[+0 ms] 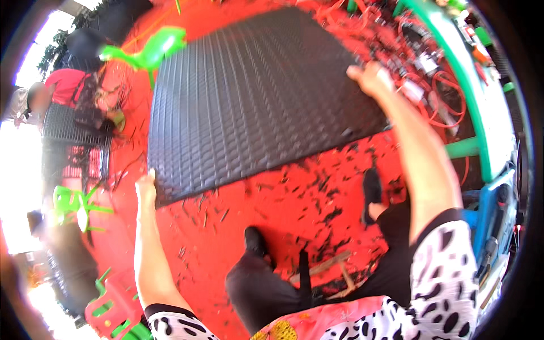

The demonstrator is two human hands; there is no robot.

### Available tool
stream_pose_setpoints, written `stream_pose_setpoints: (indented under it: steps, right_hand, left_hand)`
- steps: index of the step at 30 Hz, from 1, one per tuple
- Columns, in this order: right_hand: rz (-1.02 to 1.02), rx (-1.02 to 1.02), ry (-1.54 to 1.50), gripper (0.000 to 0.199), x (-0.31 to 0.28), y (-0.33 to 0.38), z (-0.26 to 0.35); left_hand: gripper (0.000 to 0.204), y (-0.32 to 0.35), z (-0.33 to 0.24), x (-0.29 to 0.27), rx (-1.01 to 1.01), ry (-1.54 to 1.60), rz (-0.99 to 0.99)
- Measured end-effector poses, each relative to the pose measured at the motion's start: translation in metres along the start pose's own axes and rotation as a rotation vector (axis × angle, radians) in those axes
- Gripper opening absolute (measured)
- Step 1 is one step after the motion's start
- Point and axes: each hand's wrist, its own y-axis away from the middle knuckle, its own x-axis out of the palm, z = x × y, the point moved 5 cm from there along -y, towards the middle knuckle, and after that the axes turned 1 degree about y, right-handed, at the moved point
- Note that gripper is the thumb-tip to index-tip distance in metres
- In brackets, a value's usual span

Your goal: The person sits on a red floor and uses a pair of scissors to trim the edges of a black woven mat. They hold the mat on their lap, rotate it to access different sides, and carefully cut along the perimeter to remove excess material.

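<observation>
A large black woven panel [255, 96], square-cornered and patterned like wicker, spans the space before me, tilted. My left hand [146, 190] grips its near left corner, fingers partly hidden at the edge. Farther up, on the right edge, my right hand [371, 79] is closed around the panel's rim. Both arms reach out toward it in black-and-white spotted sleeves. What lies beneath the panel is hidden.
The red floor [226, 238] is strewn with black scraps. A bright green chair [161, 48] stands beyond the panel's left edge. At right are a green-edged table [473, 85], tangled red cords [447, 102] and tools. Left, a person in red [68, 85] bends near dark wicker.
</observation>
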Motion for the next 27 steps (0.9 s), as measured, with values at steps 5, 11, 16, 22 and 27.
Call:
stream_pose_setpoints:
  steps: [5, 11, 16, 22, 27]
  right_hand:
    - [-0.080, -0.115, -0.053, 0.068, 0.007, 0.000, -0.065]
    - [0.018, -0.012, -0.002, 0.076, -0.006, 0.070, -0.117]
    - [0.025, -0.005, -0.008, 0.069, -0.051, 0.122, -0.136]
    - [-0.205, -0.119, 0.039, 0.064, -0.070, 0.194, -0.191]
    - [-0.237, -0.140, -0.040, 0.061, -0.081, 0.255, -0.213]
  left_hand:
    - [0.040, 0.079, 0.026, 0.020, 0.038, -0.393, -0.007]
    - [0.038, 0.142, 0.081, 0.005, -0.181, -0.034, 0.170]
    - [0.036, 0.206, 0.048, -0.012, -0.250, 0.089, 0.223]
    - [0.042, 0.287, 0.034, 0.008, -0.236, -0.002, 0.383]
    - [0.045, 0.300, 0.082, 0.006, -0.185, 0.139, 0.406]
